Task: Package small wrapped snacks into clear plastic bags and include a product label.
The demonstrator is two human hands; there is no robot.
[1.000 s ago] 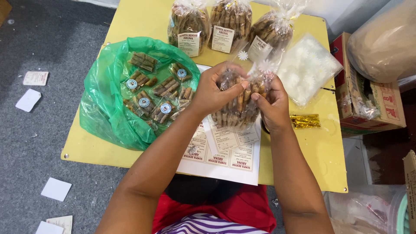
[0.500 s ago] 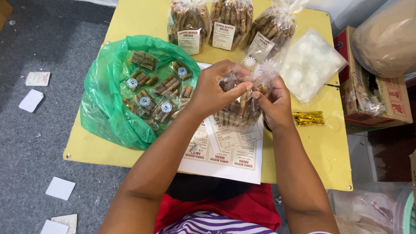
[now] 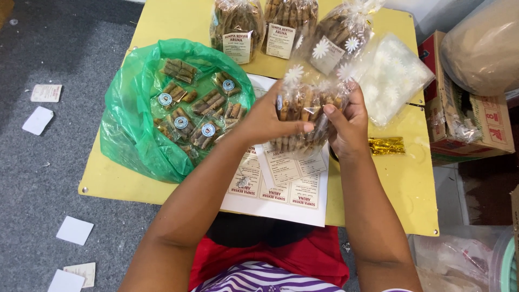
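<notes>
Clear crinkly cellophane is what worries me most from the head camera, the only view: the flower-printed cellophane bag of brown stick-shaped snacks [image 3: 305,116] is lifted above the yellow square table [image 3: 162,186], not resting on it, and its gathered top near the white daisy print looks unsealed, so I judge that a slack grip or a tilt could spill sticks out. A hard squeeze could also snap the brittle-looking pieces. The left hand [image 3: 267,120] wraps around the bag's left side, fingers curled across its front; the right hand [image 3: 346,127] clasps the right side, thumb on the front face. Both are closed around the bag. It sits between the hands, above the white sheet of printed paper labels [image 3: 281,186], which I think could get creased if the bag drops. Beside it lies the green plastic bag of small wrapped snack packs [image 3: 135,135], and a gold twist tie bundle [image 3: 386,145] sits just right of the right wrist. Three filled labelled bags [image 3: 281,32] stand at the far edge. The held bag looks plump, glossy and packed tight
</notes>
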